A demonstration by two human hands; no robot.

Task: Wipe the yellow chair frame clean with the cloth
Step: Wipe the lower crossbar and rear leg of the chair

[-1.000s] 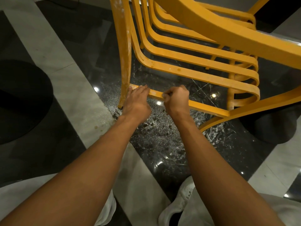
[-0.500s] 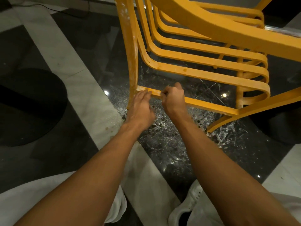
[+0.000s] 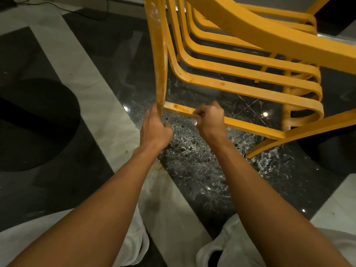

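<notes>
The yellow chair frame (image 3: 240, 89) stands tipped on the dark speckled floor (image 3: 192, 170), filling the view from twelve round to three o'clock. Its paint is a strong orange-yellow, with curved slats stacked one behind another. The upright leg (image 3: 160, 64) is smeared with whitish dusty streaks down its length, and brownish spots mark the lower rail (image 3: 250, 128) near its joint with the leg. The left hand (image 3: 154, 130) grips the foot of that leg, fingers curled round it. At its three o'clock, close by but apart, the right hand (image 3: 211, 120) sits on the lower rail with its fingers bunched tight on a pale wad (image 3: 195, 122). So little of the wad shows that I cannot tell whether it is the cloth. A pale stone band (image 3: 86, 83) runs across the floor from ten towards six o'clock. White trousers (image 3: 28, 243) and a white shoe (image 3: 212, 253) show at the bottom edge.
</notes>
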